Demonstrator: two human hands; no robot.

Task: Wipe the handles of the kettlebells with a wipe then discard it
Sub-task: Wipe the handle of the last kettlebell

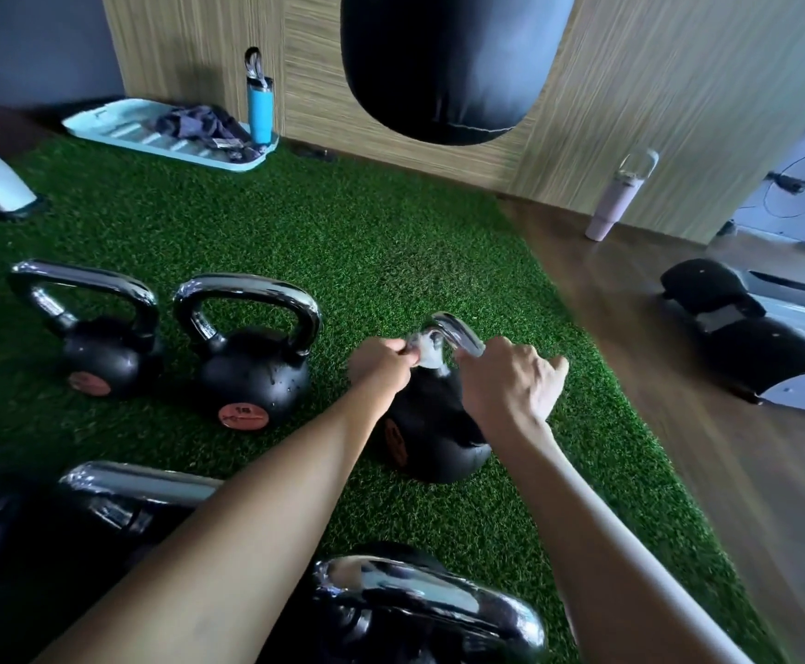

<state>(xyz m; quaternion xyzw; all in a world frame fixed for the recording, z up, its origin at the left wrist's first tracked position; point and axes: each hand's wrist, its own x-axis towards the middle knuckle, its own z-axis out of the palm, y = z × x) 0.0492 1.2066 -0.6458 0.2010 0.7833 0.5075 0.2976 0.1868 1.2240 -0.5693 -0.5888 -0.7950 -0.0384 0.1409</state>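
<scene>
A black kettlebell (431, 443) with a chrome handle (460, 330) stands on the green turf at centre. My left hand (381, 364) presses a white wipe (426, 352) against the left side of that handle. My right hand (510, 381) grips the handle's right side. Two more kettlebells (252, 371) (98, 349) stand to the left, side by side. Further kettlebells sit close to me, one at the bottom centre (419, 611) and one at the lower left (122, 510), partly hidden by my forearms.
A black punching bag (448, 64) hangs above the turf. At the back left lies a pale blue tray (117, 131) with dark cloth, and a blue bottle (259, 105) beside it. A pink tumbler (616, 198) and exercise machines (769, 328) stand on the wooden floor at right.
</scene>
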